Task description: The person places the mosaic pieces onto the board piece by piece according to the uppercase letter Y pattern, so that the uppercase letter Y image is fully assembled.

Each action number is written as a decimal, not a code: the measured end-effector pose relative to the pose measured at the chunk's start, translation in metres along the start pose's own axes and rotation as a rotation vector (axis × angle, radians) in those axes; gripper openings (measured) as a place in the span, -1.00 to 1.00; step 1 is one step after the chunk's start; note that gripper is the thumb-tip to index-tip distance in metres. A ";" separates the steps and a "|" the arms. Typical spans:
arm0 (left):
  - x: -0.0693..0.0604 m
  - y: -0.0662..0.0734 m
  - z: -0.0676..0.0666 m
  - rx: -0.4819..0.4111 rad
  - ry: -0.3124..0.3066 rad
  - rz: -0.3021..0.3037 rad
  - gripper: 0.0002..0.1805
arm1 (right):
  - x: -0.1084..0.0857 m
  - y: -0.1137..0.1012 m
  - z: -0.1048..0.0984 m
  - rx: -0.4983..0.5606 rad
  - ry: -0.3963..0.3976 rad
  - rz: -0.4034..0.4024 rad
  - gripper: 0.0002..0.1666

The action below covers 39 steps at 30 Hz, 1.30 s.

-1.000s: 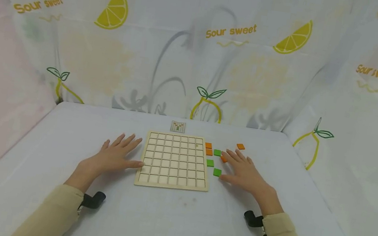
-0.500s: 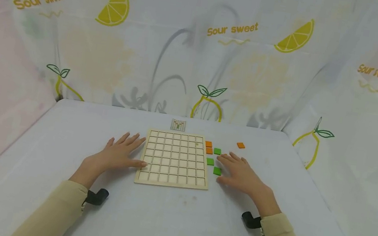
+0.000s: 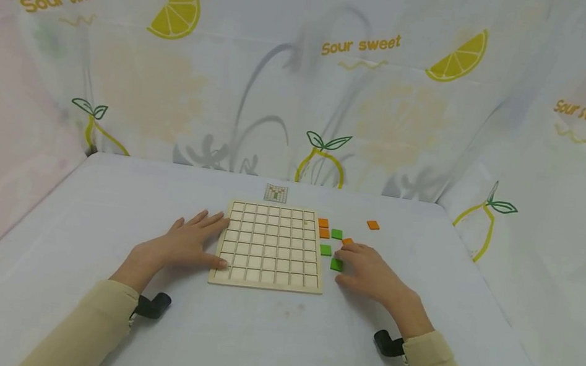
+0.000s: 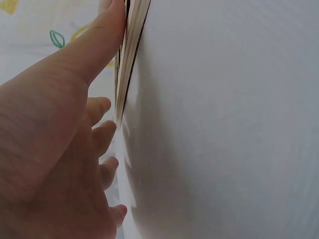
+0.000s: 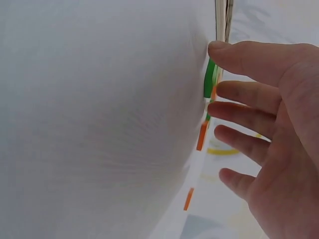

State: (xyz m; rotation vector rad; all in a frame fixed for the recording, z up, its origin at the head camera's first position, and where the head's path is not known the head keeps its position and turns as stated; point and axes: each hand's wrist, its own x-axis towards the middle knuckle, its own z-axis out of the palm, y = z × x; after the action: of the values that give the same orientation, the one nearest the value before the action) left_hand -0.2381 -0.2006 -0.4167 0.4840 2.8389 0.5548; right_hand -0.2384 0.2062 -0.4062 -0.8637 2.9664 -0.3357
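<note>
A wooden grid board (image 3: 271,247) lies flat on the white table, its squares without tiles. My left hand (image 3: 179,247) is at its left edge, fingers spread, thumb over the lower left corner; the left wrist view shows the board edge (image 4: 130,59) by the thumb. My right hand (image 3: 374,276) hovers with relaxed fingers at the loose tiles right of the board, holding nothing. Nearest to it are a green tile (image 3: 336,265) and an orange tile (image 3: 348,241), partly hidden by the fingers. In the right wrist view a green tile (image 5: 209,79) shows beside the thumb.
Beside the board's right edge lie two orange tiles (image 3: 323,228) and green tiles (image 3: 325,250). Another orange tile (image 3: 373,225) sits apart, farther back. A small card with a coloured grid pattern (image 3: 276,193) lies behind the board. Printed cloth (image 3: 218,72) hangs behind the table.
My left hand has shifted a little right, its thumb farther over the board. The right hand has drawn slightly nearer me and left, its fingers more bent. The tiles look unmoved.
</note>
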 end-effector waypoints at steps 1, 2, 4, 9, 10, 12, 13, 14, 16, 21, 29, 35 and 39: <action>0.000 0.001 0.000 -0.004 -0.003 0.006 0.22 | 0.000 -0.001 0.000 -0.004 0.000 -0.001 -0.53; -0.001 0.001 0.000 -0.008 -0.006 0.009 0.23 | 0.000 -0.001 0.000 -0.012 0.001 -0.004 -0.54; -0.001 0.003 -0.001 -0.015 -0.015 0.010 0.23 | 0.000 -0.003 -0.001 -0.010 -0.001 -0.005 -0.56; -0.002 0.006 -0.002 -0.022 -0.037 0.002 0.24 | 0.000 -0.006 -0.003 0.010 -0.008 -0.001 -0.60; -0.003 0.006 -0.002 -0.022 -0.038 0.000 0.25 | 0.000 -0.007 -0.003 0.010 -0.006 -0.001 -0.61; -0.003 0.006 -0.001 -0.022 -0.039 -0.002 0.27 | 0.000 -0.008 -0.003 0.003 -0.002 -0.003 -0.64; -0.003 0.006 -0.001 -0.020 -0.040 -0.002 0.27 | 0.000 -0.008 -0.003 -0.004 0.002 -0.005 -0.65; -0.003 0.006 0.000 -0.018 -0.040 0.001 0.28 | 0.001 -0.008 -0.003 -0.009 0.005 -0.008 -0.66; -0.004 0.005 0.000 -0.014 -0.041 0.003 0.30 | 0.001 -0.008 -0.002 -0.008 0.008 -0.011 -0.66; -0.006 0.004 0.001 0.007 -0.032 0.010 0.32 | 0.004 -0.008 0.000 0.017 0.002 -0.004 -0.66; -0.007 0.005 0.002 0.025 -0.034 0.016 0.34 | 0.008 -0.009 0.001 0.021 -0.017 0.023 -0.66; -0.006 0.005 0.003 0.045 -0.038 0.008 0.36 | 0.011 -0.012 0.000 0.030 -0.025 0.037 -0.67; -0.006 0.006 0.001 0.033 -0.035 0.009 0.34 | 0.014 -0.013 -0.001 0.022 -0.022 0.046 -0.71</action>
State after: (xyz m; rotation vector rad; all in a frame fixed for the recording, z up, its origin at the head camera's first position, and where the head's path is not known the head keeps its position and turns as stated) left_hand -0.2302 -0.1972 -0.4146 0.5080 2.8183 0.4975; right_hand -0.2434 0.1887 -0.4024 -0.7904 2.9513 -0.3546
